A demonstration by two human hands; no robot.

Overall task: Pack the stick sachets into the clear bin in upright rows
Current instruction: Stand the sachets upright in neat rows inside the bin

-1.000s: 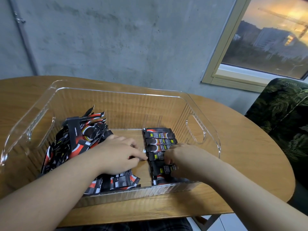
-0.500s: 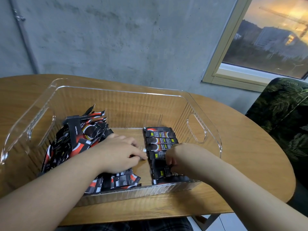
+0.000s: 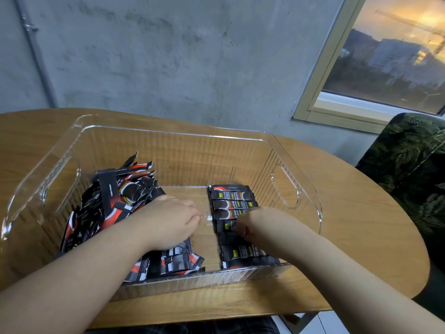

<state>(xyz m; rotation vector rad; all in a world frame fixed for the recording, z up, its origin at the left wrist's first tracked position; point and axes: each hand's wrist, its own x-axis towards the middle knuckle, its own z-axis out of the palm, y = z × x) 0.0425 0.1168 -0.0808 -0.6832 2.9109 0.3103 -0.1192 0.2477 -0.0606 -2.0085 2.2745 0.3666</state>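
Note:
A clear bin (image 3: pixel 168 132) stands on the wooden table (image 3: pixel 349 213). Black-and-red stick sachets lie in a loose pile (image 3: pixel 115 201) in its left half. In the right half, several sachets form a tidy row (image 3: pixel 231 196) running from the far side toward me. My left hand (image 3: pixel 168 218) lies on the edge of the pile with its fingers curled down; what is under them is hidden. My right hand (image 3: pixel 255 225) is on the near part of the row, fingers curled and pinching a sachet there.
The bin has cut-out handles in its left and right walls. A bare strip of bin floor separates pile and row. A leaf-patterned chair (image 3: pixel 414 165) stands at the table's right. A concrete wall and a window (image 3: pixel 385 56) lie beyond.
My left hand has drawn back slightly from the row's left ends. My right hand has shifted a little along the row. The pile and the bin have stayed put.

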